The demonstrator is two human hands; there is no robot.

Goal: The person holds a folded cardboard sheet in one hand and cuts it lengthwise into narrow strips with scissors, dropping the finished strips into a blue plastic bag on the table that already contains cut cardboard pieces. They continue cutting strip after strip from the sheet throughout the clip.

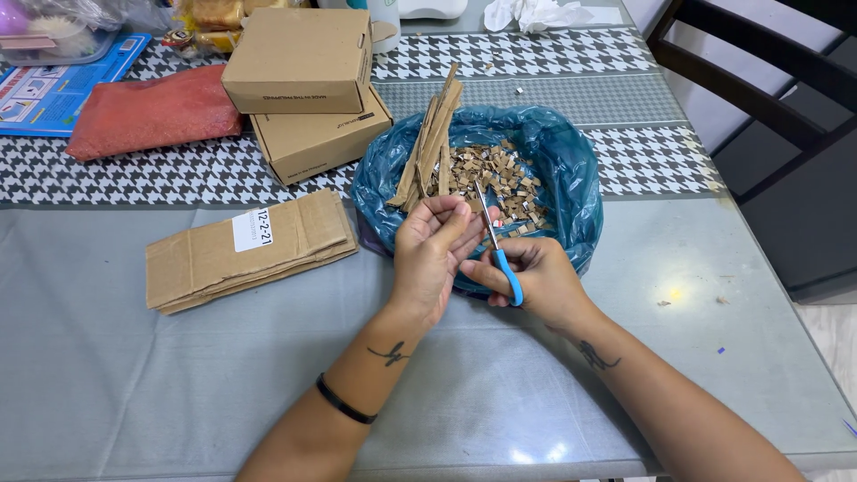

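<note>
Crowding blue-lined bowl (pixel 571 170) rim: left hand (pixel 433 254), scissors (pixel 498 250).

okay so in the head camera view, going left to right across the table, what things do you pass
Red pouch → flattened cardboard → stacked cardboard boxes → left hand → blue-handled scissors in the right hand. The blue bag of cardboard bits spans both hands, so I leave it unplaced.

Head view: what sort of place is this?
Probably a home dining table: a houndstooth runner, a dark dining chair, and household clutter beside stacked cardboard boxes.
</note>
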